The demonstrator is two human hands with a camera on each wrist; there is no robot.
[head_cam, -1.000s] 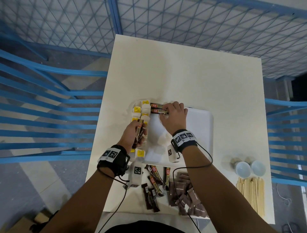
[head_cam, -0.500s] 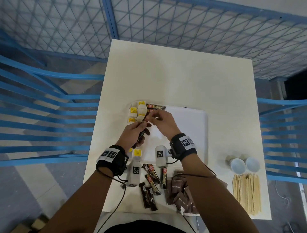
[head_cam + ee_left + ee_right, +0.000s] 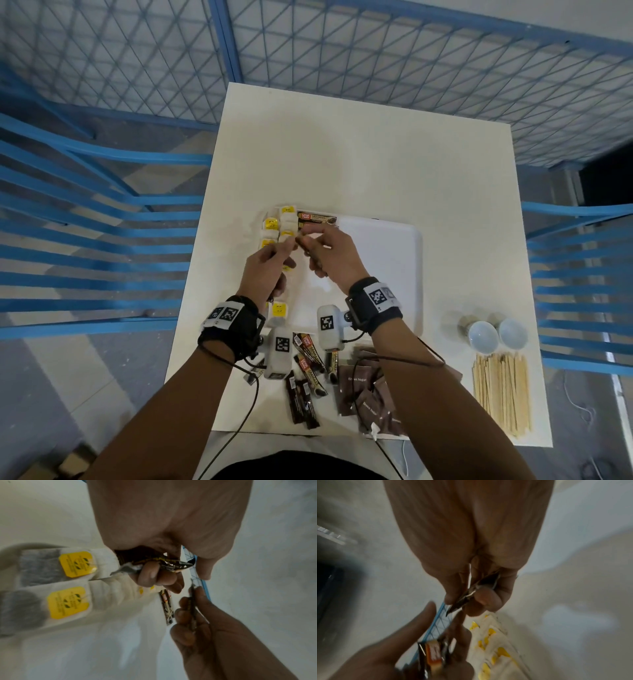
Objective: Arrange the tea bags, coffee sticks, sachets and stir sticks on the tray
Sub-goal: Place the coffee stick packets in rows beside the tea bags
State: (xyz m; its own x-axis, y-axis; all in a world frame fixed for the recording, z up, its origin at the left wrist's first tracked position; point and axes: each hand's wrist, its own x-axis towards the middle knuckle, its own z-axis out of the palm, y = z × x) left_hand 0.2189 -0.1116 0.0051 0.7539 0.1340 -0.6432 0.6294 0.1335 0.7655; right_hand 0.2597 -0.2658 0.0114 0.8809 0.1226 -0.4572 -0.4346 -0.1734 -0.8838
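Observation:
A white tray (image 3: 383, 260) lies mid-table. Tea bags (image 3: 286, 222) with yellow tags fill its left side, also seen as tea bags (image 3: 68, 603) in the left wrist view. Two coffee sticks (image 3: 317, 219) lie along the tray's back edge. My left hand (image 3: 287, 246) hovers over the tea bags and grips a small bundle of coffee sticks (image 3: 154, 562). Right beside it, my right hand (image 3: 308, 240) pinches a single coffee stick (image 3: 471, 592) between thumb and fingers, just above the tray.
Loose coffee sticks (image 3: 308, 373) and brown sugar sachets (image 3: 370, 397) lie on the table between the tray and me. Wooden stir sticks (image 3: 501, 394) lie at the front right, behind them two white cups (image 3: 483, 337). A blue mesh fence surrounds the table.
My right hand left the sticks laid at the tray's back edge, came back to my left hand and now pinches one stick from the bundle. The left hand rose slightly.

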